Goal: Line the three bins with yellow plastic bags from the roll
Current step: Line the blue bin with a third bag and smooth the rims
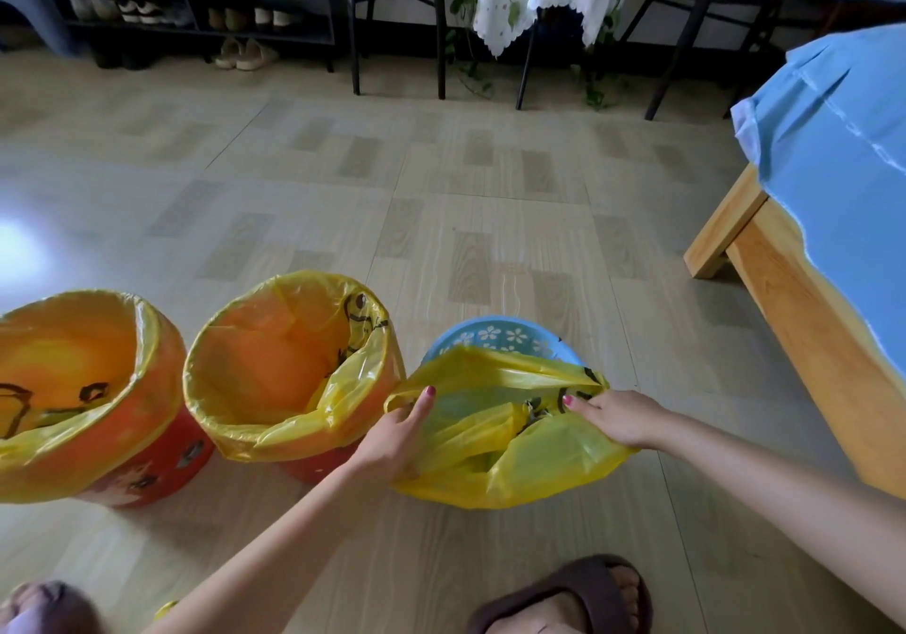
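Yellow plastic already folded over the rims of two red bins: the far-left bin (93, 403) and the middle bin (289, 368), each with its own bag (274, 432) tucked in and puffed out. Two out of three done, by the look of it.

Only the blue bin (505, 336) left, on the floor to the right of the red ones, near the wooden bed frame (784, 290). Third yellow bag (495, 442) half on: draped over the near side of the blue bin, far rim with white flowers not yet covered. Thin, shiny and crinkly, see-through enough to show a dark print.

Left hand (397, 437) pinching the bag's left edge, one finger sticking out straight. Right hand (617, 417) closed tight on the right edge, pulling the mouth wide. Probably just stretching it over the back rim to go. No roll to be seen.
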